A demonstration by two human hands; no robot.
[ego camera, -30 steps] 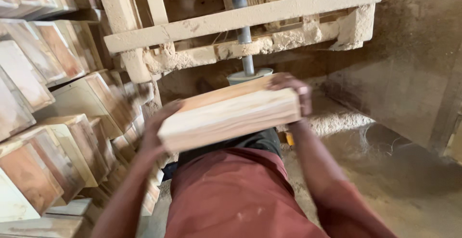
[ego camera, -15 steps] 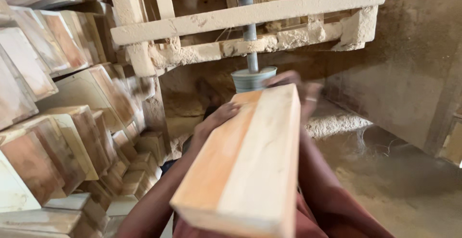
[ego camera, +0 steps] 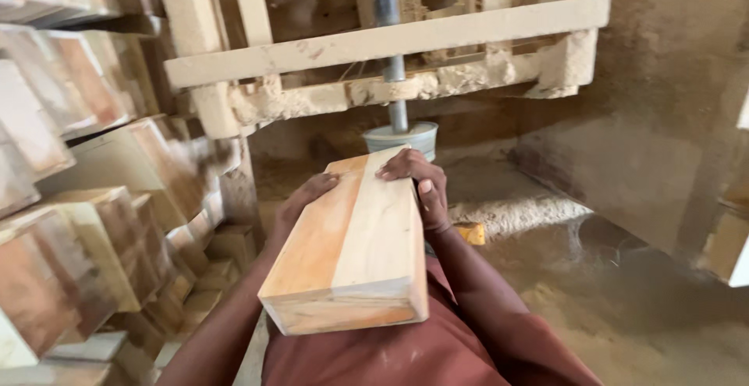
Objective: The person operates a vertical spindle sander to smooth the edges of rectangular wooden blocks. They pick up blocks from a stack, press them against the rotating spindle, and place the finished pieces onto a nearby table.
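holding a wooden block point(ego camera: 351, 245) lengthwise at mid-frame.
turned from crosswise since a second ago, its far end nears the grey disc point(ego camera: 402, 136) at 12 o'clock; left hand point(ego camera: 300, 202) and right hand point(ego camera: 417, 183) fingers grip it.

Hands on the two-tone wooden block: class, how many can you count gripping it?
2. The left hand grips the far left edge of the pale-and-orange rectangular wooden block; the right hand lies over its far right corner. No other hands show.

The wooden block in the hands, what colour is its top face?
Two-toned: the wooden block is orange-brown on the left, pale cream on the right. Head view.
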